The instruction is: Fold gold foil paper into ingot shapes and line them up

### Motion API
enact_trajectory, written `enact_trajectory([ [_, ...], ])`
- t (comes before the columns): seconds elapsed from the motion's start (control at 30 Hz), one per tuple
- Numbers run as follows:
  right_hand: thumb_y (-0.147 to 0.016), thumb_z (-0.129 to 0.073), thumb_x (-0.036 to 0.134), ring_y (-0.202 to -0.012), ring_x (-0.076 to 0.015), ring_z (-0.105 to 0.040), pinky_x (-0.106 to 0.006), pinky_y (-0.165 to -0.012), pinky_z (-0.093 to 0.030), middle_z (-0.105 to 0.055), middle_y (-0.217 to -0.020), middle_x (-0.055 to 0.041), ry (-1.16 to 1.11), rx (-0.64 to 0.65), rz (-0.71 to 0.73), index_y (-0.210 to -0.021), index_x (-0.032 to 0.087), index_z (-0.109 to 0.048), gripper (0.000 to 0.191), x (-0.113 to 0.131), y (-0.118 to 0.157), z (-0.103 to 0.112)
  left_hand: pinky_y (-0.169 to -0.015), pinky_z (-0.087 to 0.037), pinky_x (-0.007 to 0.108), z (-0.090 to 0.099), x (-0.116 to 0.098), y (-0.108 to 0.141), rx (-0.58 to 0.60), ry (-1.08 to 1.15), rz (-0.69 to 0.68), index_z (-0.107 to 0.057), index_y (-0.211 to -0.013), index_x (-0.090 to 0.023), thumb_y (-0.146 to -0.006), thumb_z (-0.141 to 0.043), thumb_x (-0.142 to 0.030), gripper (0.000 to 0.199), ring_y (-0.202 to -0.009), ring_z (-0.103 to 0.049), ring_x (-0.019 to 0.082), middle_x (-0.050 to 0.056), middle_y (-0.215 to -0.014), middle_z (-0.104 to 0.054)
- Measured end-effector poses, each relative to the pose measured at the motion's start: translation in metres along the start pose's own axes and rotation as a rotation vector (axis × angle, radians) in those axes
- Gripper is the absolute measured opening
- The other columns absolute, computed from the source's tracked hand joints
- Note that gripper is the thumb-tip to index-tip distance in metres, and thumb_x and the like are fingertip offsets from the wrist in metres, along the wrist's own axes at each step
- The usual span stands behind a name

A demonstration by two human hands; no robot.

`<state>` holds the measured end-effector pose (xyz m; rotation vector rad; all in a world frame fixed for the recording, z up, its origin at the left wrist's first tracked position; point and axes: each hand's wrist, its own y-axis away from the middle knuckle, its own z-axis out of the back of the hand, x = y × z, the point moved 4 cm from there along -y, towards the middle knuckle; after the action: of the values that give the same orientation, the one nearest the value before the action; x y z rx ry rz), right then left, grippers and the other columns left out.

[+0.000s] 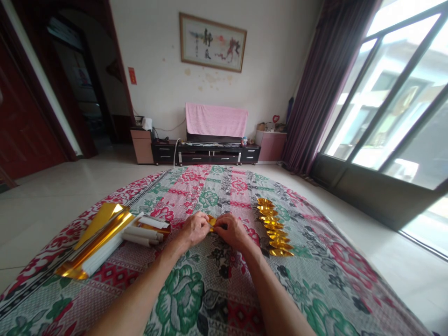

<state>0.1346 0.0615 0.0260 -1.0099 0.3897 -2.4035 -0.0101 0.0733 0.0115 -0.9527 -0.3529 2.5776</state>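
Both hands meet over the middle of the flowered cloth [189,252], pinching one small piece of gold foil paper [212,221] between them. My left hand [196,228] grips its left side with fingers closed. On the other side, my right hand [229,227] is closed on the paper too, and the fingers hide most of it. To the right lies a row of several folded gold paper ingots [275,226], boat-shaped with pointed ends. At the left are gold foil sheets [101,228], partly curled, beside white-backed rolled paper [142,233].
Beyond the cloth's far edge stands a low black TV cabinet [210,154], with a pink towel [217,119] draped over something on top. A purple curtain [308,88] and glass doors [395,102] are at the right. A red door [28,107] is at the far left.
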Motion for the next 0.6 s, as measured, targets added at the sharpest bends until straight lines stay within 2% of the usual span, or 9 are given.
enact_trajectory([
  [0.23,-0.069,-0.061,0.01,-0.079,-0.014,-0.058,-0.024,-0.073,-0.044,-0.067,-0.081,-0.0036,-0.014,-0.012,0.009,-0.069,0.018,-0.069,0.012,0.0,0.0,0.0,-0.071,-0.048,0.023,0.0065,-0.0018,0.0005,0.024,0.052,0.005,-0.066,-0.061,-0.017,-0.074,-0.049,-0.018,0.021,-0.077,-0.061,0.014,0.005,-0.087,-0.066],
  [0.43,-0.07,-0.061,0.011,-0.078,-0.0145,-0.059,-0.024,-0.073,-0.044,-0.067,-0.08,-0.0046,-0.006,0.01,-0.01,-0.069,0.017,-0.07,0.011,0.0037,-0.0002,0.0019,-0.08,-0.047,0.025,0.0097,-0.0053,0.0039,0.014,0.076,-0.131,-0.065,-0.065,-0.017,-0.068,-0.053,-0.012,0.013,-0.083,-0.06,0.014,0.005,-0.088,-0.065],
  [0.6,-0.07,-0.06,0.011,-0.078,-0.0144,-0.059,-0.023,-0.073,-0.044,-0.067,-0.079,-0.0034,-0.004,0.014,-0.01,-0.069,0.017,-0.07,0.012,0.0042,-0.0002,0.0022,-0.08,-0.048,0.026,0.0048,-0.0015,0.0037,-0.016,0.037,-0.126,-0.063,-0.063,-0.018,-0.067,-0.054,-0.01,0.012,-0.083,-0.06,0.014,0.004,-0.086,-0.064],
])
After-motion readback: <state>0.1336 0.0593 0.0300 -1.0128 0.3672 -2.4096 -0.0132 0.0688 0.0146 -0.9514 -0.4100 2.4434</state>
